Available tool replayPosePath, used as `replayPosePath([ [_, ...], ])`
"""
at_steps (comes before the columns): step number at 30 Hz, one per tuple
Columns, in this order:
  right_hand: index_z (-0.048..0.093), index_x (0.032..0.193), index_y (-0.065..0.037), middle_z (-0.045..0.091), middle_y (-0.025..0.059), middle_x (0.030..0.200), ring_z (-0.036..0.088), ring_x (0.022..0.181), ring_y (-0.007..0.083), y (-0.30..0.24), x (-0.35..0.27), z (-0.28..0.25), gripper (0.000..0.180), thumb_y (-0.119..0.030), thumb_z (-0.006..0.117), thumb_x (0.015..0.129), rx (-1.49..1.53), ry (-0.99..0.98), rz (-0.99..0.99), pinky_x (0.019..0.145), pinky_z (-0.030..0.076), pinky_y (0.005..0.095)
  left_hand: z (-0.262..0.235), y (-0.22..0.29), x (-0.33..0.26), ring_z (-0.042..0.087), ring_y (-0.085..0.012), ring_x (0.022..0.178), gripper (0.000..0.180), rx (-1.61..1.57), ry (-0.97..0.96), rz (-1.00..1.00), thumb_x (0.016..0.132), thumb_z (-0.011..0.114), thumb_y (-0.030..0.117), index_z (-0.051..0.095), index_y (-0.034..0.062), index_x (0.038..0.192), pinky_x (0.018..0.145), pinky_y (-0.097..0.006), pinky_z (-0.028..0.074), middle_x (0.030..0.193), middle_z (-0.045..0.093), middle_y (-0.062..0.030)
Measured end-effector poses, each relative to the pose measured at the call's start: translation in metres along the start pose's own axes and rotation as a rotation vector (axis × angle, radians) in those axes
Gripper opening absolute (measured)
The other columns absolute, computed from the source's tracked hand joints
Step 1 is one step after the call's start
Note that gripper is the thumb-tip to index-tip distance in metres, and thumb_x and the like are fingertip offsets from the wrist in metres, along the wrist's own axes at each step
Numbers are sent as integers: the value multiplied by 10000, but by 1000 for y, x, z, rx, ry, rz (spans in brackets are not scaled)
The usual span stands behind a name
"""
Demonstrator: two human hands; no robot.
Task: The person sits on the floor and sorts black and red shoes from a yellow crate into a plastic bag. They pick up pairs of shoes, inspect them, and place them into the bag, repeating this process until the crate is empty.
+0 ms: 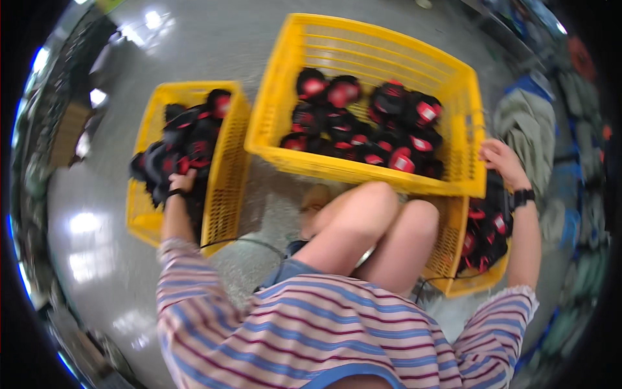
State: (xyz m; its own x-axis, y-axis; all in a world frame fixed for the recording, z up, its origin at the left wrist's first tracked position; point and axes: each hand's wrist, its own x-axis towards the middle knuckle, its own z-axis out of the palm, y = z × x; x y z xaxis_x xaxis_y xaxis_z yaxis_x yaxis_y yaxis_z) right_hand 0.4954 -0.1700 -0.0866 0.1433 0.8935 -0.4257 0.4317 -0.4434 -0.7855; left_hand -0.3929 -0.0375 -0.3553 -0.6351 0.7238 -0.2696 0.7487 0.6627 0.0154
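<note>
Person: sits low on the grey floor (97, 272), knees up, in a striped shirt (311, 330), with three yellow baskets around.

Left hand (182, 181): it is down in the left basket (223, 194), on top of the pile of black and red parts (184, 146). The fingers are curled in around one of them. It looks like a grip, but I cannot tell how tight.

Right hand (500, 159): it rests on the right corner of the big basket (285, 84), fingers bent over the rim. It holds the rim and no part. There is a black watch (521, 196) on that wrist.

Where the parts are: some in the left basket, many in the big basket in front, and more (483, 236) in the lower right basket (447, 243) under the right arm.

Step now: I think the left hand is picking one part out of the pile, while the right hand steadies the big basket.

Next move: I guess it needs a lift straight up, so the part clears the basket wall.

Which way the part points: too blurry and covered by the hand. I cannot tell its long side.
</note>
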Motion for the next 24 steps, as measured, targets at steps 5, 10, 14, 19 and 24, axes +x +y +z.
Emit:
replayPosePath([
  [5,574,1088,-10,633,46,898,577,773,113,47,-27,-39,307,-201,639,856,-364,-40,228,675,474,261,-153,155,-44,653,-372,817,402,160,63,827,876,570,379,584,30,1075,672,-447,503,883,664,-222],
  [10,559,1179,-31,618,151,1097,588,1052,288,47,58,-14,502,-156,739,727,-771,-132,-73,889,474,381,-168,382,-165,650,-299,915,348,-281,96,1342,886,577,249,561,55,1174,757,-375,514,1010,657,-175],
  [14,525,1243,-68,588,140,1147,563,1098,307,10,91,11,620,-125,772,676,-938,-292,-169,922,468,394,-59,511,-292,628,-297,946,408,-54,-473,1825,774,698,257,600,35,1102,817,-354,499,1030,646,-145],
  [19,494,1277,-117,557,131,1166,553,1067,312,23,134,-1,730,-147,812,621,-1323,-499,-58,893,473,398,142,556,-374,488,-394,1163,1013,248,-661,1974,588,816,433,345,-37,1352,978,-421,417,1282,473,-260],
  [24,488,1318,-281,520,75,1264,487,1194,291,97,194,39,737,-191,798,655,-1553,-560,-238,969,425,403,203,561,-417,559,-348,1000,530,-178,-810,1867,604,778,142,588,52,1091,887,-415,464,1056,567,-158],
])
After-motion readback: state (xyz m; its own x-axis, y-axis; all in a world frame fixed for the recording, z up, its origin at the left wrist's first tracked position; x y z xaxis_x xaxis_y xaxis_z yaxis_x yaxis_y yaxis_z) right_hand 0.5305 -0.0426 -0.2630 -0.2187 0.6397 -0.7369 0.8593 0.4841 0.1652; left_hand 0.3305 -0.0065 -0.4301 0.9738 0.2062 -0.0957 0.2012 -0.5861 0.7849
